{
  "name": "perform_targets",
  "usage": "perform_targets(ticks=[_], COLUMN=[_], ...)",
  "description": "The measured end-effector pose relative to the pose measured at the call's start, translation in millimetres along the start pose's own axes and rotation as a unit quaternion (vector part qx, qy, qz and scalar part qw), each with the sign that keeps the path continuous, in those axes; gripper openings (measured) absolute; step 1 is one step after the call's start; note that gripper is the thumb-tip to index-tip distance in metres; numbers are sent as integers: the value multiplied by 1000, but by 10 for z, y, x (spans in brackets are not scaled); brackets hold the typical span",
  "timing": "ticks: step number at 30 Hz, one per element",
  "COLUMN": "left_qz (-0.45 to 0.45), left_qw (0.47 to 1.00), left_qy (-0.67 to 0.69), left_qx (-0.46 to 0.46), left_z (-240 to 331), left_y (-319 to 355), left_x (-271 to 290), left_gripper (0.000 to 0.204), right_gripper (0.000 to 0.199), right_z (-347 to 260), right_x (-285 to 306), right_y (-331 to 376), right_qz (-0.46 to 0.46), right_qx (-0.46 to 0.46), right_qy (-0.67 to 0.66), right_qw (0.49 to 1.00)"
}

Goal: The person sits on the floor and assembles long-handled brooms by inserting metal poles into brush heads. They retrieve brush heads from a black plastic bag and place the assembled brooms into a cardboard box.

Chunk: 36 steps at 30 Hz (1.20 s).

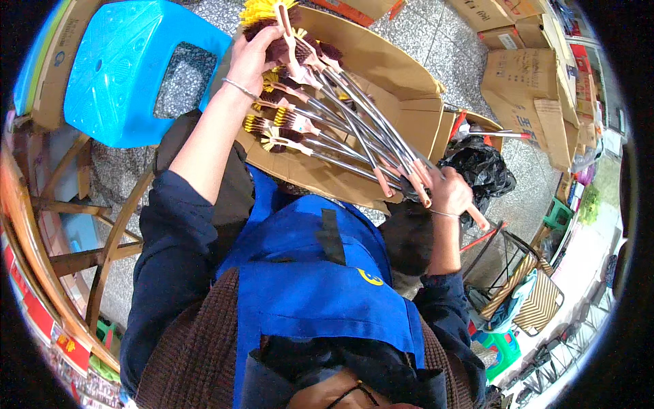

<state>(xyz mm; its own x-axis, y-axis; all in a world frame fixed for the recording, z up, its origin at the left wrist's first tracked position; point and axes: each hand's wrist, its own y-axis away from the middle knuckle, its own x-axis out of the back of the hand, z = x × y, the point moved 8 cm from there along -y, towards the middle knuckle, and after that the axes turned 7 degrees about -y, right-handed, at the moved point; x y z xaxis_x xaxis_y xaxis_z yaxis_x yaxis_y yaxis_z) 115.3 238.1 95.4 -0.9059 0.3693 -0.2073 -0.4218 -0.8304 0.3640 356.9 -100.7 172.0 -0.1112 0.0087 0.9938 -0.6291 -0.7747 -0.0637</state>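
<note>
My left hand (253,60) is closed round the head of a long-handled brush with yellow and dark bristles (267,13) and a pale pink back. My right hand (449,192) grips the far end of a brush handle; its pink grip (478,217) sticks out below my fist. The shaft between my hands runs over other brushes, and where it crosses them I cannot trace it fully. Beneath lie several similar brushes (340,129) with metal shafts, heads to the left and pink grips to the right, across an open cardboard box (405,112).
A blue plastic stool (112,75) stands at the upper left, above a wooden chair frame (112,238). Right of the box sits a black plastic bag (487,167). Cardboard cartons (521,92) line the upper right, and a folding striped seat (538,300) is at the lower right.
</note>
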Motion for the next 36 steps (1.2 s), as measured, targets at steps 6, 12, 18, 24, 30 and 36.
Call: perform_targets(ticks=[6, 12, 18, 24, 30, 36], left_qz=[18, 52, 48, 7, -44, -79], left_qw=[999, 997, 994, 995, 996, 997], left_qy=[32, 39, 91, 101, 75, 8], left_qx=[-22, -34, -45, -25, 10, 23], left_z=[53, 98, 104, 63, 57, -33], left_y=[-77, -157, -243, -258, -140, -85], left_x=[77, 266, 427, 388, 169, 19], left_gripper=[26, 25, 22, 21, 23, 27], right_gripper=[20, 25, 26, 21, 38, 41], right_z=[617, 701, -87, -629, -849, -958], right_x=[1036, 1132, 415, -208, -277, -186], right_y=[165, 463, 536, 425, 470, 821], right_qz=[115, 20, -33, -25, -13, -106], right_qx=[-81, -180, -22, 76, 107, 63], right_qy=[69, -65, -290, -215, -179, -363], right_qw=[988, 981, 956, 973, 978, 924])
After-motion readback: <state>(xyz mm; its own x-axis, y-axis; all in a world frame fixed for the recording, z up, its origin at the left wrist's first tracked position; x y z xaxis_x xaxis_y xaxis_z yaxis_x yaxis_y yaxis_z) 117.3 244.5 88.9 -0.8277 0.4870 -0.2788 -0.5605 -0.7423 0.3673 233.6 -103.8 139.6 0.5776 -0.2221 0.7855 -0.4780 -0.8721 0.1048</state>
